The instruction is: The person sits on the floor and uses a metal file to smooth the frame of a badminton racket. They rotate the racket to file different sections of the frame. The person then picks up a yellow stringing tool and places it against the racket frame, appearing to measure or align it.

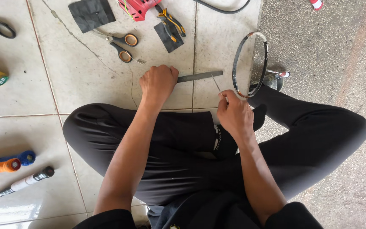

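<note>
Left hand (pixel 158 82) closed on one end of a grey metal ruler (pixel 200 76) lying on the tiled floor (pixel 85 80). Right hand (pixel 234 114) pinching a thin awl (pixel 216 83), beside a badminton racket (pixel 250 63) standing on edge.

Sleeves: short black fabric sleeves (pixel 106 218) cover the upper arms and end above the elbows; both forearms below them are bare.
Wrists: no watch, band or bracelet shows on either wrist.
Hands: the left hand (pixel 158 82) and the right hand (pixel 234 114) are bare, with no gloves; no rings can be made out on the fingers (pixel 223 96).
Trousers: long black smooth-fabric trousers (pixel 174 144) cover both legs, creased in soft folds at the knees.
Marking: a small white printed marking (pixel 217 138) runs vertically on the trouser fabric near the middle; too small to read.
Foot: a black sock (pixel 259 116) covers the foot beside the right hand.
</note>
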